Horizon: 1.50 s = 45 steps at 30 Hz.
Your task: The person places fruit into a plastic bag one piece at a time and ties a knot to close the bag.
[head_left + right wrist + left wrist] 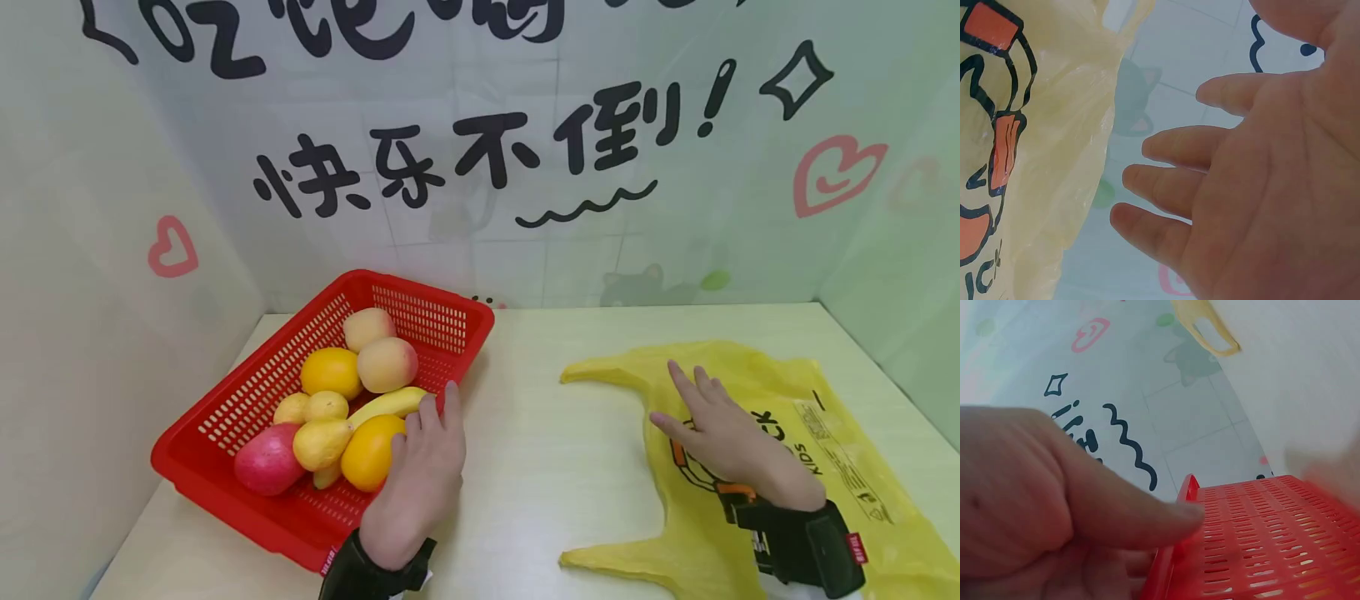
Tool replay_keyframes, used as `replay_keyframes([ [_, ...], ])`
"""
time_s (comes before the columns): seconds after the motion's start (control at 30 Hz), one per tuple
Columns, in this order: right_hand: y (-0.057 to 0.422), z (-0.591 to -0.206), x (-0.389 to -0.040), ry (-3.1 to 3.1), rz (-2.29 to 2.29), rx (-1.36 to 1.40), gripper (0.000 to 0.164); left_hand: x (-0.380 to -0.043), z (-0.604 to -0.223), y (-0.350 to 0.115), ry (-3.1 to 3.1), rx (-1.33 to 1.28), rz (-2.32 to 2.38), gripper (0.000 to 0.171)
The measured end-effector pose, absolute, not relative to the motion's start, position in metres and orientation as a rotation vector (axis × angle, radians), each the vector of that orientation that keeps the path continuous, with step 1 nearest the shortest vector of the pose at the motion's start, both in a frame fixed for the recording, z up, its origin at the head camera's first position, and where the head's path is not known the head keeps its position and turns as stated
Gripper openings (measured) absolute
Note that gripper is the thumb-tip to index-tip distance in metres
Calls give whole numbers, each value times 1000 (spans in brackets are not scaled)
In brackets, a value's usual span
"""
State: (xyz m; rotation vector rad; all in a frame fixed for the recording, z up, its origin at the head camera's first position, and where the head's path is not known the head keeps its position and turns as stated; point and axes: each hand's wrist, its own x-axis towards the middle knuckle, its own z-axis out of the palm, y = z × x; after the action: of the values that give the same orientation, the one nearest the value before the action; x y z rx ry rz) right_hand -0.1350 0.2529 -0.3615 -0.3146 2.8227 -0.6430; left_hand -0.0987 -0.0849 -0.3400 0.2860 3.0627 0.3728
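Note:
A red plastic basket (247, 404) holds several fruits, with two peaches (387, 365) toward the back. My left hand (420, 483) is at the basket's right rim, with its fingers on the fruit side and the thumb (1141, 515) over the outer side in the left wrist view. Beside those fingers lie a banana (386, 404) and an orange-yellow round fruit (369, 454). On the right, a yellow plastic bag (817, 433) with printing is spread flat on the table. Over its middle, my right hand (731, 437) has its fingers straight and spread, holding nothing.
The pale table (525, 467) meets a printed cloth backdrop (450, 250) at the back and on both sides. Two bag handles (611, 554) point left toward the basket. Other fruits in the basket include a pinkish-red one (268, 460) and a yellow pear-shaped one (321, 444).

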Motion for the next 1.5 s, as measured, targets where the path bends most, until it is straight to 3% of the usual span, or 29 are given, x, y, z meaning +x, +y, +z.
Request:
replay_keyframes([
  [0.37, 266, -363, -135, 2798, -637, -251, 90, -96, -338, -80, 3029, 343, 373, 96],
  [0.67, 283, -371, -136, 2702, -512, -158, 98, -93, -335, -73, 2968, 290, 427, 89],
  [1.07, 276, -398, -147, 2630, -533, -198, 99, -90, -335, -72, 2941, 296, 499, 85],
  [1.5, 250, -401, -148, 2648, -591, -250, 93, -88, -332, -72, 2922, 311, 484, 84],
])
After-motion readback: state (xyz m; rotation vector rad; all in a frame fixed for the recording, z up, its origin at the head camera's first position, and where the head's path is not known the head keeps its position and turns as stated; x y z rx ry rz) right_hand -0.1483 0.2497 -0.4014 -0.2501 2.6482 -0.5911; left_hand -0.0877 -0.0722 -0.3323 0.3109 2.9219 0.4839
